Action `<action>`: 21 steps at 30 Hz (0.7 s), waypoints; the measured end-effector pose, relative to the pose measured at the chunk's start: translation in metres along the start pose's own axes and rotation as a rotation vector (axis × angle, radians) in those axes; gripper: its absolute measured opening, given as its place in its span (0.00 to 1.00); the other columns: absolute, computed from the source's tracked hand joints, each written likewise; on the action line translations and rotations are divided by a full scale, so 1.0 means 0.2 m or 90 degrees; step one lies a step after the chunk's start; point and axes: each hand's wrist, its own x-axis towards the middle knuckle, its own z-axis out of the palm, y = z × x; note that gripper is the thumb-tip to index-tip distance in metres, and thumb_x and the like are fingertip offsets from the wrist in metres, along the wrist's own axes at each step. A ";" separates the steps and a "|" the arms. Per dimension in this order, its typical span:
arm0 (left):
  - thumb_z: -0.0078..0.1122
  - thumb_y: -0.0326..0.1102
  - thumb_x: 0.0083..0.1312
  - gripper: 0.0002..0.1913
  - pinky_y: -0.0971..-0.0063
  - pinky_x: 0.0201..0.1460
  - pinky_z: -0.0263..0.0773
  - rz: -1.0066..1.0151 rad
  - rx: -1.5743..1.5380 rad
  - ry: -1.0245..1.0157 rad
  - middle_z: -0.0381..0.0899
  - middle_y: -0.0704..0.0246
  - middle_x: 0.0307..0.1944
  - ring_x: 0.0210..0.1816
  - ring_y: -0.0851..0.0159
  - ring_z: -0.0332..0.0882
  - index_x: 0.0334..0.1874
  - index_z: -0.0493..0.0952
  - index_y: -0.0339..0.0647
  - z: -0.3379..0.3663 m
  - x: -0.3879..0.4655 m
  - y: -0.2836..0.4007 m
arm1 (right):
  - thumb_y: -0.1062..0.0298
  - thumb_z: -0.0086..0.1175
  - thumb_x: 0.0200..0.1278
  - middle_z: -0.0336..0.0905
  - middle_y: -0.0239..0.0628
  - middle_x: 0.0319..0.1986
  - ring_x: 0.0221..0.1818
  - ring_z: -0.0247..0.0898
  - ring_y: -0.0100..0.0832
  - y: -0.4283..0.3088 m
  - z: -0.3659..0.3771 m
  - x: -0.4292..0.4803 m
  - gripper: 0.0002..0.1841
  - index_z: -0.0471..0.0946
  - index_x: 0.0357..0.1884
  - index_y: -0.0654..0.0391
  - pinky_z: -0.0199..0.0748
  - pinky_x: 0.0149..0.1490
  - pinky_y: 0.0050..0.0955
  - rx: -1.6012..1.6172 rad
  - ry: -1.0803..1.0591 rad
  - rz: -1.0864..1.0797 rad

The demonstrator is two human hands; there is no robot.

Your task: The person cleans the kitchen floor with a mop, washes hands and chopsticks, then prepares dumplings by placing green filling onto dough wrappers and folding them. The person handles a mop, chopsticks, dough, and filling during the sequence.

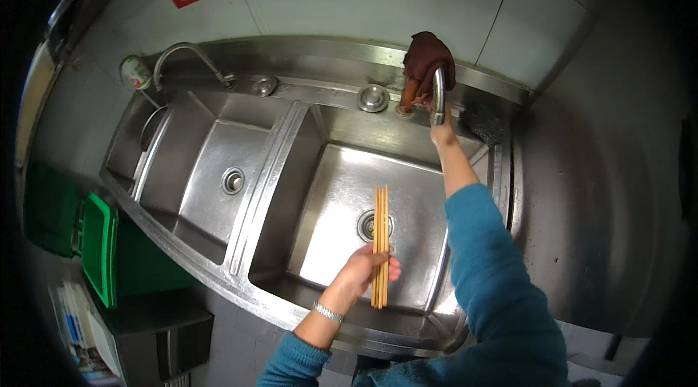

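My left hand (pixel 366 269) grips a bundle of wooden chopsticks (pixel 380 223) above the drain of the right sink basin (pixel 338 185). At the back of that basin, my right hand (pixel 443 124) reaches behind the spout of a metal faucet (pixel 439 95); its fingers are mostly hidden by the spout. A dark brown cloth (pixel 428 57) hangs over the faucet, just above my right hand. No water is seen running from the spout.
Left lies another sink basin (pixel 210 169) with its own curved faucet (pixel 188 49). Metal drain plugs (pixel 373 98) sit on the back ledge. A dark scouring pad (pixel 484 124) lies at the back right corner. A green bin (pixel 101 251) stands at the left.
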 end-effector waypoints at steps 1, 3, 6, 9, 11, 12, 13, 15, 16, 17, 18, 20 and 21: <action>0.42 0.25 0.66 0.07 0.72 0.35 0.78 -0.008 0.012 -0.004 0.76 0.61 0.29 0.29 0.63 0.78 0.44 0.66 0.33 0.00 0.08 0.05 | 0.58 0.36 0.64 0.76 0.39 0.35 0.40 0.70 0.32 -0.01 0.02 -0.07 0.18 0.72 0.43 0.62 0.64 0.51 0.31 -0.023 0.020 -0.029; 0.41 0.25 0.66 0.07 0.72 0.34 0.77 -0.002 0.040 -0.023 0.75 0.61 0.29 0.29 0.62 0.77 0.44 0.66 0.33 0.03 0.23 0.13 | 0.63 0.38 0.60 0.77 0.42 0.33 0.37 0.72 0.35 -0.05 0.03 -0.23 0.17 0.72 0.41 0.65 0.66 0.48 0.30 0.002 0.162 0.121; 0.41 0.23 0.65 0.09 0.68 0.38 0.76 0.034 0.013 -0.054 0.76 0.58 0.30 0.30 0.58 0.78 0.45 0.68 0.30 0.08 0.38 0.19 | 0.60 0.39 0.63 0.75 0.47 0.39 0.39 0.73 0.41 -0.05 0.04 -0.44 0.20 0.68 0.49 0.66 0.76 0.43 0.39 0.267 -0.010 0.473; 0.40 0.25 0.67 0.08 0.69 0.36 0.78 -0.019 0.056 -0.103 0.76 0.59 0.30 0.30 0.60 0.78 0.44 0.67 0.32 0.12 0.44 0.17 | 0.54 0.47 0.64 0.72 0.40 0.35 0.33 0.72 0.34 0.00 0.07 -0.50 0.20 0.68 0.50 0.60 0.74 0.34 0.33 0.208 -0.110 0.423; 0.41 0.26 0.67 0.08 0.68 0.36 0.78 -0.034 0.030 -0.088 0.76 0.58 0.29 0.31 0.59 0.78 0.44 0.68 0.32 0.13 0.45 0.14 | 0.58 0.47 0.65 0.71 0.37 0.33 0.30 0.69 0.30 0.03 0.09 -0.49 0.17 0.68 0.49 0.59 0.71 0.31 0.28 0.285 -0.018 0.369; 0.41 0.26 0.67 0.08 0.68 0.36 0.78 -0.034 0.015 -0.094 0.76 0.58 0.29 0.31 0.59 0.78 0.44 0.68 0.32 0.13 0.45 0.13 | 0.60 0.47 0.65 0.70 0.36 0.32 0.28 0.67 0.27 0.05 0.10 -0.50 0.15 0.69 0.48 0.58 0.70 0.30 0.26 0.322 0.046 0.281; 0.41 0.26 0.67 0.07 0.68 0.36 0.78 -0.031 0.011 -0.076 0.76 0.58 0.29 0.31 0.59 0.78 0.44 0.69 0.32 0.13 0.45 0.13 | 0.61 0.47 0.65 0.70 0.35 0.31 0.27 0.66 0.27 0.06 0.11 -0.50 0.14 0.69 0.48 0.58 0.69 0.30 0.25 0.292 0.034 0.346; 0.41 0.28 0.68 0.07 0.69 0.32 0.77 -0.024 -0.009 -0.066 0.75 0.61 0.27 0.27 0.61 0.77 0.42 0.69 0.33 0.13 0.47 0.14 | 0.63 0.47 0.65 0.69 0.34 0.29 0.24 0.63 0.25 0.07 0.12 -0.53 0.13 0.69 0.48 0.57 0.67 0.29 0.23 0.230 0.024 0.434; 0.41 0.28 0.68 0.07 0.69 0.31 0.76 -0.022 0.005 -0.071 0.75 0.62 0.27 0.26 0.61 0.76 0.42 0.69 0.33 0.14 0.48 0.14 | 0.66 0.47 0.64 0.70 0.34 0.30 0.25 0.64 0.26 0.07 0.12 -0.54 0.11 0.69 0.47 0.57 0.67 0.28 0.24 0.231 0.067 0.418; 0.41 0.29 0.68 0.08 0.70 0.30 0.76 -0.042 0.029 -0.061 0.74 0.62 0.26 0.25 0.62 0.75 0.42 0.69 0.34 0.13 0.48 0.15 | 0.67 0.47 0.64 0.70 0.34 0.29 0.25 0.64 0.26 0.07 0.11 -0.55 0.11 0.69 0.46 0.57 0.67 0.28 0.24 0.258 0.105 0.384; 0.42 0.31 0.68 0.08 0.71 0.27 0.74 -0.036 0.016 -0.091 0.73 0.65 0.24 0.22 0.64 0.73 0.41 0.69 0.34 0.14 0.49 0.15 | 0.68 0.48 0.63 0.69 0.34 0.29 0.24 0.64 0.26 0.07 0.10 -0.56 0.11 0.69 0.46 0.57 0.67 0.28 0.24 0.268 0.167 0.389; 0.43 0.31 0.68 0.07 0.71 0.26 0.74 -0.034 0.033 -0.062 0.73 0.65 0.24 0.22 0.64 0.72 0.40 0.69 0.35 0.14 0.49 0.16 | 0.68 0.48 0.63 0.69 0.34 0.27 0.23 0.64 0.25 0.08 0.08 -0.57 0.09 0.70 0.44 0.55 0.66 0.26 0.25 0.274 0.167 0.404; 0.43 0.32 0.68 0.07 0.71 0.25 0.74 -0.005 0.027 -0.074 0.73 0.65 0.23 0.21 0.64 0.72 0.40 0.69 0.35 0.15 0.49 0.17 | 0.69 0.47 0.64 0.70 0.35 0.27 0.22 0.64 0.26 0.08 0.07 -0.57 0.08 0.69 0.44 0.55 0.67 0.26 0.26 0.266 0.181 0.424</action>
